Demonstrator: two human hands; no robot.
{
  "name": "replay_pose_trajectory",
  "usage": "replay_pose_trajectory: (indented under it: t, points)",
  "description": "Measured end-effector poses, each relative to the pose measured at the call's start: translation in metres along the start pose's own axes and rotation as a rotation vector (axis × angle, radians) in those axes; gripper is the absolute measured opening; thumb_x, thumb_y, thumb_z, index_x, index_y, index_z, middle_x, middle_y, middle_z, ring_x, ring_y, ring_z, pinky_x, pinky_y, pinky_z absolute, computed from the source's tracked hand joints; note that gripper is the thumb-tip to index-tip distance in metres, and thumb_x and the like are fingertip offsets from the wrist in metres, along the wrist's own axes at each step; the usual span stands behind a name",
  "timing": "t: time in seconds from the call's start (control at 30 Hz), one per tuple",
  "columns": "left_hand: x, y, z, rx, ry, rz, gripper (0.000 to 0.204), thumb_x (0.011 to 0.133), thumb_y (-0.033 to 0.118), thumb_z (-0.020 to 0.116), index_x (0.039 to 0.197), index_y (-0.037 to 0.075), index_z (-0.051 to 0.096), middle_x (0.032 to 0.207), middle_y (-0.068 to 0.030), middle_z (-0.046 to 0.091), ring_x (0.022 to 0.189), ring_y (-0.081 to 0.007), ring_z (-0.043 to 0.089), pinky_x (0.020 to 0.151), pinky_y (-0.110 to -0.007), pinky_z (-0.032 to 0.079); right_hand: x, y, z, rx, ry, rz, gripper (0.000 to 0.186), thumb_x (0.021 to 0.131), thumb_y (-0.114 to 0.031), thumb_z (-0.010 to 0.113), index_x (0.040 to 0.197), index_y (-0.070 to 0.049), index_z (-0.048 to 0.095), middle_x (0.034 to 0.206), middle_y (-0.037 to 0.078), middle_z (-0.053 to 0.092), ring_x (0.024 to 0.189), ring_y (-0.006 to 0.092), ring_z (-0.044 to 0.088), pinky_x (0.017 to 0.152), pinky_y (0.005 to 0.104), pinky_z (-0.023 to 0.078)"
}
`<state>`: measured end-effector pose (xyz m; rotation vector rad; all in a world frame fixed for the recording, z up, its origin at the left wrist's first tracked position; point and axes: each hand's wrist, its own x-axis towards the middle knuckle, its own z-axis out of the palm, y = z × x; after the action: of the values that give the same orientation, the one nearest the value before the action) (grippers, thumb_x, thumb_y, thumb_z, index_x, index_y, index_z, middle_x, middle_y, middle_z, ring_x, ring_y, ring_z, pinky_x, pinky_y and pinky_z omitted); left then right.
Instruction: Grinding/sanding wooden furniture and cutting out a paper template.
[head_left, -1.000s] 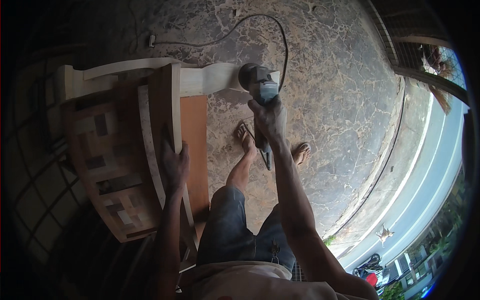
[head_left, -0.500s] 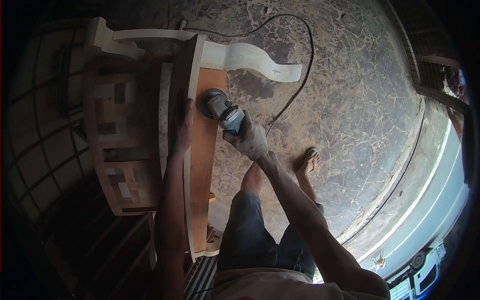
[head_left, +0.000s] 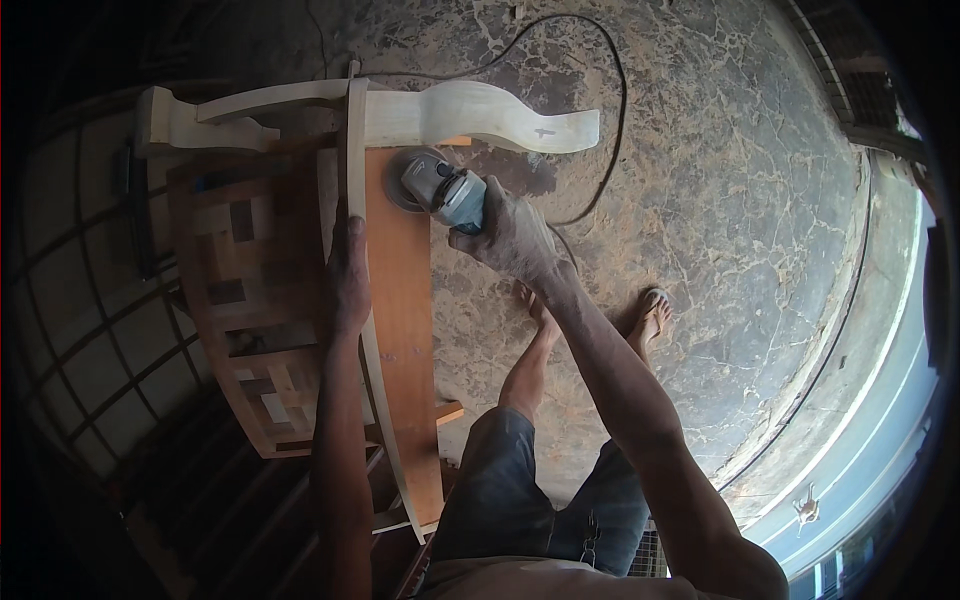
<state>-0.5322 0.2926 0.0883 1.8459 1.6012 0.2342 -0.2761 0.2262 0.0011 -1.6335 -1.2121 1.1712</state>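
Observation:
My right hand (head_left: 505,232) grips a grey and teal angle grinder (head_left: 450,192), its disc low over or on the upper end of an orange-brown wooden board (head_left: 405,390). Whether the disc touches it, I cannot tell. My left hand (head_left: 348,275) is wrapped on a long pale wooden rail (head_left: 356,170) along that board's left side. A pale curved wooden piece (head_left: 480,115) extends right from the rail's upper end. Left of the rail, a panel of mixed-tone wood blocks (head_left: 240,250) forms part of the same furniture piece.
A black cable (head_left: 620,120) loops across the cracked concrete floor (head_left: 720,240). My sandalled feet (head_left: 653,315) stand right of the furniture. A dark gridded surface (head_left: 90,300) lies at left. A fence (head_left: 820,60) is at upper right. A road (head_left: 880,380) with an animal (head_left: 806,510) is beyond.
The grinder moved left from the pale curved piece onto the orange board, then slightly upward with my right hand. My left hand stays on the rail. My feet and view shifted.

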Motion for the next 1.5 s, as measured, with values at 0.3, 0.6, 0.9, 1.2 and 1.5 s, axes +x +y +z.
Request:
replay_pose_trajectory:
  t: [0.3, 0.6, 0.9, 1.2, 1.5]
  points:
    - [0.001, -0.011, 0.002, -0.04, 0.029, 0.048, 0.056, 0.118, 0.037, 0.041, 0.149, -0.008, 0.054, 0.151, -0.0276, 0.059, 0.143, -0.0398, 0.055, 0.12, -0.044, 0.043, -0.003, -0.001, 0.0, 0.014, -0.054, 0.117, 0.06, 0.08, -0.032, 0.083, 0.123, -0.002, 0.054, 0.094, 0.025, 0.074, 0.09, 0.0497, 0.073, 0.074, 0.0542, 0.057]
    - [-0.001, 0.023, -0.004, -0.152, -0.001, -0.087, 0.065, 0.116, 0.049, 0.044, 0.151, -0.005, 0.055, 0.149, -0.0245, 0.061, 0.141, -0.038, 0.057, 0.116, -0.041, 0.043, 0.012, -0.017, 0.004, -0.072, -0.073, -0.063, 0.06, 0.081, -0.036, 0.082, 0.118, 0.001, 0.052, 0.08, 0.024, 0.073, 0.076, 0.0477, 0.073, 0.067, 0.0541, 0.058]
    - [-0.003, 0.046, -0.005, -0.133, 0.022, -0.195, 0.077, 0.113, 0.061, 0.042, 0.155, -0.004, 0.052, 0.154, -0.0238, 0.059, 0.145, -0.036, 0.055, 0.12, -0.041, 0.04, -0.004, -0.006, 0.006, -0.059, -0.079, -0.035, 0.062, 0.082, -0.036, 0.082, 0.121, 0.0, 0.049, 0.082, 0.024, 0.073, 0.079, 0.0475, 0.074, 0.066, 0.0543, 0.057]
    - [-0.001, 0.028, 0.0, -0.101, 0.017, -0.078, 0.074, 0.114, 0.057, 0.042, 0.156, -0.003, 0.051, 0.155, -0.0239, 0.058, 0.146, -0.036, 0.054, 0.12, -0.041, 0.04, -0.051, -0.006, 0.01, -0.054, -0.184, 0.053, 0.058, 0.079, -0.032, 0.082, 0.118, 0.0, 0.053, 0.091, 0.027, 0.074, 0.086, 0.0475, 0.075, 0.074, 0.0558, 0.059]
    - [-0.002, 0.026, 0.0, -0.088, 0.035, -0.223, 0.069, 0.116, 0.052, 0.041, 0.158, -0.002, 0.048, 0.159, -0.023, 0.054, 0.148, -0.0353, 0.051, 0.122, -0.042, 0.039, -0.045, -0.001, 0.01, -0.035, -0.139, 0.082, 0.059, 0.081, -0.034, 0.079, 0.121, 0.0, 0.053, 0.09, 0.028, 0.074, 0.084, 0.0485, 0.074, 0.072, 0.0554, 0.06]
